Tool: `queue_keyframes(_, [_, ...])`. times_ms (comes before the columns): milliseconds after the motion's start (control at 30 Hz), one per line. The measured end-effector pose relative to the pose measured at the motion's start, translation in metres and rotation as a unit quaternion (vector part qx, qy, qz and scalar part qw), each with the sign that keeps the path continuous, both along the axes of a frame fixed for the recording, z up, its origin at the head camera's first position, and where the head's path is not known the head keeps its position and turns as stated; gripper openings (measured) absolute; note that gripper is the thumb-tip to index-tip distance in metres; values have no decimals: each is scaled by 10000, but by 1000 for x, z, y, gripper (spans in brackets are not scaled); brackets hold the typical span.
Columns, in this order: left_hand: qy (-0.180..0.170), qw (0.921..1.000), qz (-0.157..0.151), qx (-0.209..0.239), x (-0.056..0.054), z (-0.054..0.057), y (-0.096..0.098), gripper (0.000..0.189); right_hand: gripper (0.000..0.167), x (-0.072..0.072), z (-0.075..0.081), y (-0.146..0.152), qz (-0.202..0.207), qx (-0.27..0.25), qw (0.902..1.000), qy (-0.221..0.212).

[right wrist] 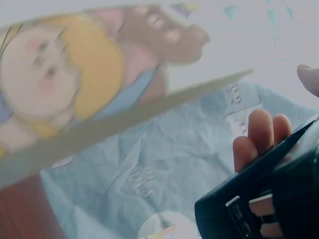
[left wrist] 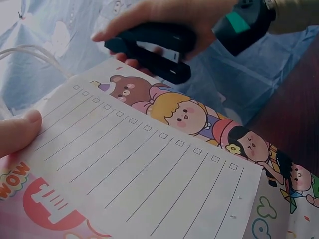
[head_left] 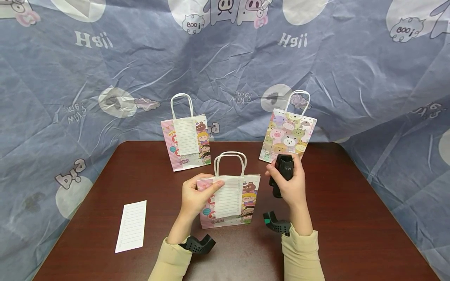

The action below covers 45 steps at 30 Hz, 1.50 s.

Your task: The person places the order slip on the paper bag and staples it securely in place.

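Observation:
In the head view my left hand pinches the upper left edge of a paper gift bag, its thumb pressing a lined paper slip against the bag's front. Checkboxes run along one edge of the slip in the left wrist view. Cartoon figures decorate the bag, and twin white handles rise from its top. To the right of the bag, my right hand grips a black stapler. The stapler shows side-on in the left wrist view, fingers wrapped around it, apart from the bag.
A matching bag bearing a lined slip stands at the back left of the brown table. Behind my right hand stands a bag with animal faces. One loose lined slip lies at the left. A printed blue cloth hangs behind.

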<state>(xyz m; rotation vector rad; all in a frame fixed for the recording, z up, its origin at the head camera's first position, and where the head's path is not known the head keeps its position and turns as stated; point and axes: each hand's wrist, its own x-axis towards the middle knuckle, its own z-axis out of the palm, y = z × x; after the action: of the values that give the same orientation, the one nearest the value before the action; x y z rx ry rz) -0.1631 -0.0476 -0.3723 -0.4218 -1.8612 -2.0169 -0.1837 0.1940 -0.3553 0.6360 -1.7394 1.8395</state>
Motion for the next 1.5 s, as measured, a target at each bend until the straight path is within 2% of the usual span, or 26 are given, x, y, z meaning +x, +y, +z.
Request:
queue_keyframes(333, [-34, 9997, -164, -170, 3, 2, 0, 19, 34, 17, 19, -9, 375, -217, 9963, 738])
queue_keyframes(567, [-90, 9989, -372, -256, 4, 3, -1, 19, 38, 24, 25, -20, 658, -189, 9935, 907])
queue_keyframes(833, [424, 9971, -467, -427, 4, 3, 2, 20, 36, 31, 27, -37, 942, -285, 9910, 903])
queue_keyframes(967, [574, 9962, -489, -427, 4, 3, 4, 20, 36, 34, 28, -44, 1019, -316, 9901, 912])
queue_keyframes(1233, [869, 9934, -569, -491, 6, 4, 8, 20, 37, 41, 29, -61, 1198, -423, 9844, 1219])
queue_keyframes(1300, [940, 9923, -631, -492, 6, 2, 10, 20, 39, 42, 29, -64, 1191, -391, 9840, 1265])
queue_keyframes(1433, [1001, 9912, -736, -460, -2, -13, 13, 18, 41, 42, 27, -67, 1109, -383, 9845, 1303])
queue_keyframes(1500, [1019, 9909, -755, -456, -3, -17, 14, 17, 43, 42, 27, -67, 1082, -406, 9843, 1332])
